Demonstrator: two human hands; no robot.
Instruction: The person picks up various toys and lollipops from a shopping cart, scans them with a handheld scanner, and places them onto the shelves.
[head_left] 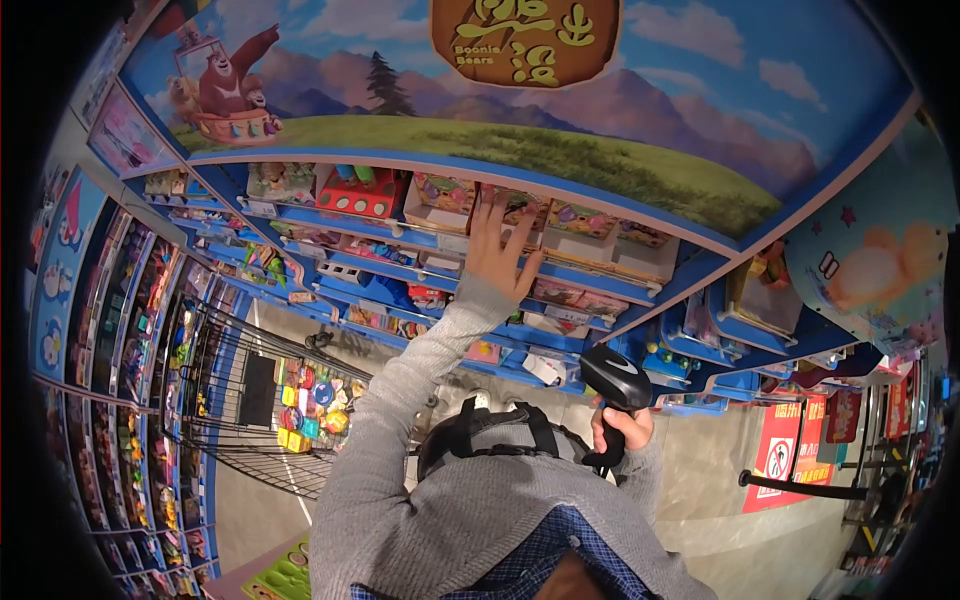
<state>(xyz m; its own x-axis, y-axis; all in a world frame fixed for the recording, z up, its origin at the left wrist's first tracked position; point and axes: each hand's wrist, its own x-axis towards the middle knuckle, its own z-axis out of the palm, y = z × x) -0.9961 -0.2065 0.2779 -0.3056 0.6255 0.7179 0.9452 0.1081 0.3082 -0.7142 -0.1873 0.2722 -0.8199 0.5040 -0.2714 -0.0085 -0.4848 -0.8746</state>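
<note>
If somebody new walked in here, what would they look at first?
Probably the huge cartoon panel with a brown bear, mountains and sky across the top. Next, perhaps, the bare left hand spread at the colourful boxes just below it, and the black handheld scanner gripped in the right hand. Over on the left, the black wire cart with bright little things inside might catch their eye too.

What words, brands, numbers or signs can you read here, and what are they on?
"Boonie Bears": brown plaque on the big picture panel; its stylised Chinese characters are partly cut off.
Red sign: a crossed-out figure; its characters are too blurred to read.
Boxes and shelf tags: too small to read.
</note>
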